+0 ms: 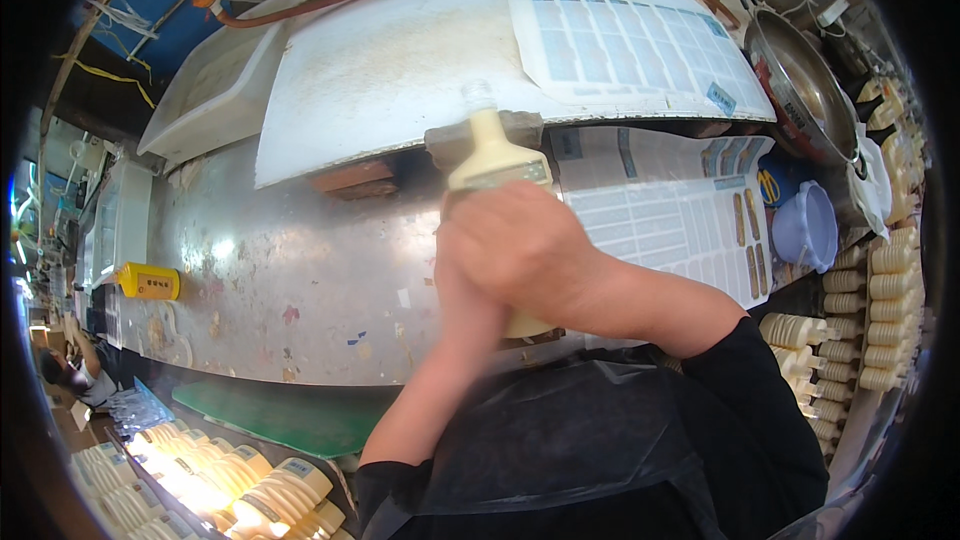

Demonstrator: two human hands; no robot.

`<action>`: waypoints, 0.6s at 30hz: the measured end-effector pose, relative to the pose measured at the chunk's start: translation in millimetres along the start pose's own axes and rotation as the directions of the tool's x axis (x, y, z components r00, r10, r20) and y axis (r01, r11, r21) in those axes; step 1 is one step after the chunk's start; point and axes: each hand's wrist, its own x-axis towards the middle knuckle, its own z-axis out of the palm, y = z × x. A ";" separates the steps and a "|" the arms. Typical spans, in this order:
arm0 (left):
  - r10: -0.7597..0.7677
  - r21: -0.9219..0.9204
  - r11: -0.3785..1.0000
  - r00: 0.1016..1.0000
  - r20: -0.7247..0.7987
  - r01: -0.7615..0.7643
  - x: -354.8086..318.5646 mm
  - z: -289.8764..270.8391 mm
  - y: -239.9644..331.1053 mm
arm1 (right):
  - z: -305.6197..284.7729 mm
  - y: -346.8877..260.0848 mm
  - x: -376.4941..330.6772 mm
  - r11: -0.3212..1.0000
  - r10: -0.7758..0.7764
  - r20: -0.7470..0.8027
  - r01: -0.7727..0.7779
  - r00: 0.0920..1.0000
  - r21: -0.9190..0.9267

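We grip one cream-filled plastic bottle point(492, 155) with both our right hand point(525, 245) and left hand point(465, 305) above the metal worktop point(280, 270).

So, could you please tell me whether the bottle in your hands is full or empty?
Full: the bottle shows cream-coloured contents up into its neck, below a clear cap. Both hands grip its lower body.
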 end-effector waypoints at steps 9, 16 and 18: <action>0.018 -0.019 1.000 1.000 0.017 -0.017 -14.0 4.9 -13.6 | -1.5 -14.9 26.6 0.990 0.028 0.142 -0.008 0.990 -0.143; -0.026 -0.077 0.997 1.000 0.002 0.027 -2.0 -2.2 -5.2 | -7.3 -0.8 21.9 0.978 0.203 0.172 -0.206 0.964 0.004; 0.018 -0.013 1.000 0.990 -0.138 -0.020 -3.4 -1.8 2.6 | -20.9 20.2 11.0 0.899 0.426 0.114 -0.434 0.897 0.052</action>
